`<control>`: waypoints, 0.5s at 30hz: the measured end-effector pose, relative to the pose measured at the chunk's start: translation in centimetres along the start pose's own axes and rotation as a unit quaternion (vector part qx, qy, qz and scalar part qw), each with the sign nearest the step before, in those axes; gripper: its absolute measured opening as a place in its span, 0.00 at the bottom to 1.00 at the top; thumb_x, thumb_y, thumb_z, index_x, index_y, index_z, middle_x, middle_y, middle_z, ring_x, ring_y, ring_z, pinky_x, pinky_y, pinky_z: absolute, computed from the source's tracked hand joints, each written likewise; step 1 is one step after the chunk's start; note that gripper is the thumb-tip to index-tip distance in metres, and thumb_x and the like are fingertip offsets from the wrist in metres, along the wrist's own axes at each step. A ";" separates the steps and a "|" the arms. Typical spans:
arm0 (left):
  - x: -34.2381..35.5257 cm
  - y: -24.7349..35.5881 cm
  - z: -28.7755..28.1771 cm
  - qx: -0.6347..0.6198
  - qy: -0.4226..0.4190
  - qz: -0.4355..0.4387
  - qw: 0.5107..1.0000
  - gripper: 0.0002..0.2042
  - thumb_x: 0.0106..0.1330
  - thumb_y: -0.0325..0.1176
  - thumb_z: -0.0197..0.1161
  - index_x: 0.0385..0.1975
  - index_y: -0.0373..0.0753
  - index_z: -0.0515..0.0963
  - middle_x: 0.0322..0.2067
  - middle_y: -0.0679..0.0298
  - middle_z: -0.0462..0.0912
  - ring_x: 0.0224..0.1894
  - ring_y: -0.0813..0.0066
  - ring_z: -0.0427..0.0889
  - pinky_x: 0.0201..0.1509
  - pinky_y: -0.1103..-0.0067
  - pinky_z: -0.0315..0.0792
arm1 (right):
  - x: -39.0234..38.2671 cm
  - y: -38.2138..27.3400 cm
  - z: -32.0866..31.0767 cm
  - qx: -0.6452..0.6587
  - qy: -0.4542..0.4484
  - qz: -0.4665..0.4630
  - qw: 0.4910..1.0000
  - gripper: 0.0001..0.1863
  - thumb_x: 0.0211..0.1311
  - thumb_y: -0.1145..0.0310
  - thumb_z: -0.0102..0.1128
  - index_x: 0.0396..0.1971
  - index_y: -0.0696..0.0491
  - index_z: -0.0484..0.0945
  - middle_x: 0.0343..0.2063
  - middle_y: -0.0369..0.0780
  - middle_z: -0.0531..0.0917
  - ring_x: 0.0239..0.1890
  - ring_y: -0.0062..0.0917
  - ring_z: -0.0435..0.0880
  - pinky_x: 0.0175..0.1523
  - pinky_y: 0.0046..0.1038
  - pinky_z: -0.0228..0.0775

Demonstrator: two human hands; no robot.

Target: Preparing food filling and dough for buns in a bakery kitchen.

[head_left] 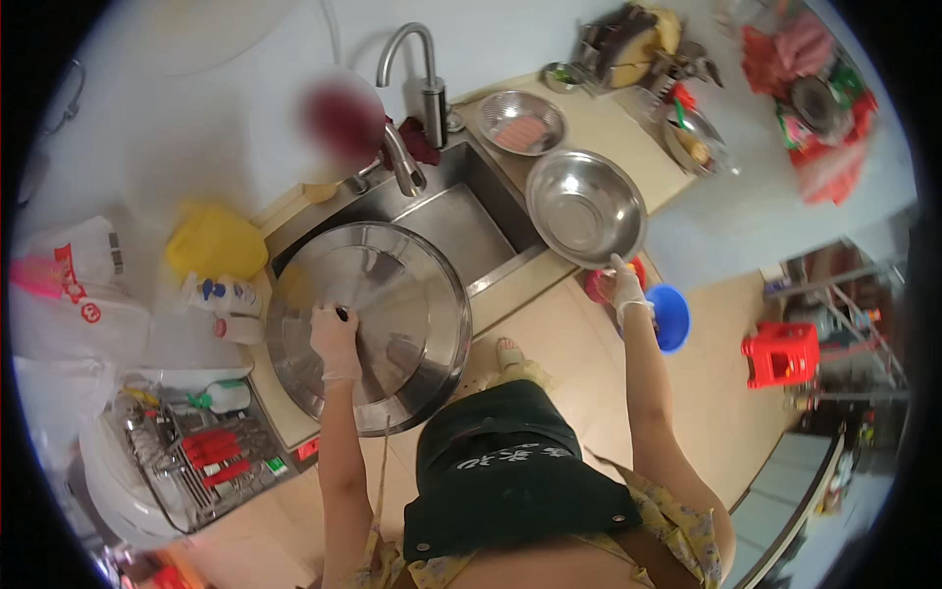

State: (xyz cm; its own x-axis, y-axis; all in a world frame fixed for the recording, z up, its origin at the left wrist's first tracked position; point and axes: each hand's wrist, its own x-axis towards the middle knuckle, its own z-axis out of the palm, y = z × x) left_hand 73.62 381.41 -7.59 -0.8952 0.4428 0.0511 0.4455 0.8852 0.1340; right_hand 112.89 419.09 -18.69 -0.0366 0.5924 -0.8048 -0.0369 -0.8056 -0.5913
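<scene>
My left hand (337, 341), in a thin clear glove, is closed round the dark knob of a large round metal lid (420, 294). The lid lies across the left part of the sink and the counter edge; what is under it is hidden. My right hand (626, 287), gloved too, grips the near rim of a wide steel bowl (587, 201), thumb over the edge. Inside, the bowl looks empty, and it sits at the counter's front edge, right of the sink (461, 221). Behind it stands a perforated steel basin (496, 106) with pinkish food in it.
Two taps, one a tall curved faucet (430, 83), rise behind the sink. A yellow jug (216, 240) and bottles stand left. Utensils fill a rack (211, 456) at lower left. Below my right hand is a blue bucket (671, 319); a red stool (782, 353) stands farther right.
</scene>
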 end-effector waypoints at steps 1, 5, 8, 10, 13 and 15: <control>0.0 0.4 0.3 -0.009 0.008 0.008 1.000 0.15 0.53 0.43 0.64 0.35 0.40 0.76 0.39 0.56 0.74 0.42 0.58 0.77 0.41 0.66 0.75 | 2.8 -0.7 -0.6 0.096 -0.079 -0.021 0.992 0.27 0.59 0.57 0.56 0.53 0.56 0.62 0.44 0.47 0.74 0.44 0.38 0.77 0.49 0.37 0.72; 0.2 1.6 -0.2 0.020 0.016 -0.045 0.999 0.16 0.53 0.42 0.64 0.36 0.40 0.75 0.40 0.56 0.73 0.42 0.56 0.77 0.42 0.66 0.74 | 6.3 -2.9 0.2 0.172 -0.125 0.001 0.977 0.21 0.58 0.75 0.50 0.52 0.61 0.62 0.49 0.47 0.74 0.49 0.38 0.76 0.51 0.38 0.75; 0.5 1.8 -0.1 0.006 0.033 -0.051 0.998 0.16 0.53 0.42 0.64 0.38 0.41 0.74 0.40 0.55 0.73 0.42 0.55 0.76 0.42 0.66 0.74 | 5.6 -4.1 0.1 0.138 -0.089 -0.024 0.986 0.18 0.54 0.78 0.52 0.47 0.60 0.67 0.42 0.43 0.76 0.39 0.32 0.78 0.44 0.32 0.76; -0.2 2.6 0.8 0.010 0.021 -0.050 0.998 0.17 0.53 0.42 0.64 0.39 0.40 0.74 0.41 0.54 0.72 0.41 0.53 0.76 0.42 0.65 0.73 | 6.2 -4.8 -2.5 0.125 -0.065 -0.051 0.989 0.16 0.52 0.79 0.53 0.44 0.60 0.69 0.38 0.40 0.77 0.34 0.29 0.78 0.40 0.28 0.75; -1.3 6.2 1.5 -0.017 -0.007 -0.012 1.000 0.17 0.53 0.42 0.64 0.39 0.39 0.74 0.41 0.54 0.72 0.41 0.53 0.77 0.42 0.65 0.73 | 6.2 -5.4 -8.7 0.135 -0.036 -0.067 0.988 0.10 0.48 0.80 0.56 0.34 0.57 0.74 0.30 0.36 0.77 0.30 0.22 0.76 0.34 0.23 0.71; -3.1 9.1 0.9 -0.019 -0.014 -0.010 1.000 0.18 0.53 0.43 0.64 0.39 0.39 0.74 0.41 0.53 0.72 0.40 0.53 0.77 0.42 0.65 0.73 | 2.0 -7.8 -10.8 0.151 -0.013 -0.138 0.979 0.07 0.47 0.81 0.57 0.29 0.55 0.74 0.29 0.34 0.76 0.29 0.18 0.76 0.31 0.19 0.70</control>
State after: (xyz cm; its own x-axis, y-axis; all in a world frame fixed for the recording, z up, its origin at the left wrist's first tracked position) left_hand 80.46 388.19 -7.38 -0.9032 0.4288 0.0204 0.4256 0.8883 0.1728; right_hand 123.85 426.45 -16.30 -0.0094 0.7898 -0.6132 -0.3423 -0.5788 -0.7402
